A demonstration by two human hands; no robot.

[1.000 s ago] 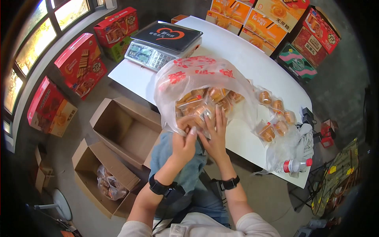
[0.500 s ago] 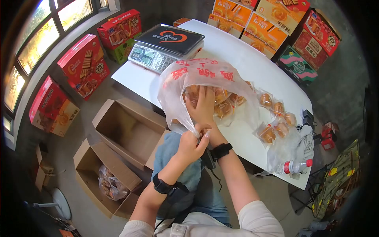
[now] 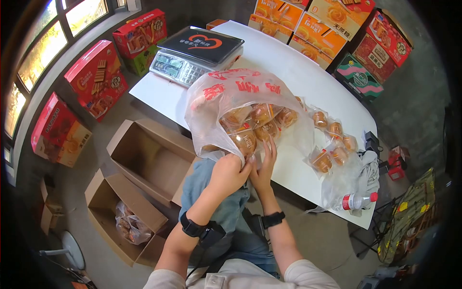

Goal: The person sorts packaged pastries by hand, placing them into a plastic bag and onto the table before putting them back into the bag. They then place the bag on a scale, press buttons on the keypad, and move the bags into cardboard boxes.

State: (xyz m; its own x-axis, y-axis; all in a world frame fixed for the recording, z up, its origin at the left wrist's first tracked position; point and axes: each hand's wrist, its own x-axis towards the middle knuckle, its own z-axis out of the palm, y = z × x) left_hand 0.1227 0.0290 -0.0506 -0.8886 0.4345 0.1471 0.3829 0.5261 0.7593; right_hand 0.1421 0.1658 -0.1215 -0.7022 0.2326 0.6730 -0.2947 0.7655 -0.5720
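Note:
A translucent plastic bag (image 3: 207, 96) with red print lies on the white table, its mouth facing me. Several wrapped buns (image 3: 243, 139) show inside it. My left hand (image 3: 228, 176) is closed on the lower edge of the bag's mouth. Just right of it, my right hand (image 3: 263, 168) is at the opening, fingers apart and pointing up near the wrapped buns. Its fingertips are by the lowest buns; whether they touch them I cannot tell. More wrapped buns (image 3: 335, 129) lie on the table to the right of the bag.
A scale (image 3: 195, 55) stands behind the bag on the table (image 3: 288, 62). A bottle (image 3: 358, 201) lies at the right end. Two open cardboard boxes (image 3: 154, 161) are on the floor at left, one holding a bag (image 3: 131, 226). Red cartons (image 3: 96, 79) line the window side.
My right hand has come out of the bag's mouth, down to its lower edge, uncovering the buns inside. My left hand keeps its grip on the bag. The view has shifted slightly.

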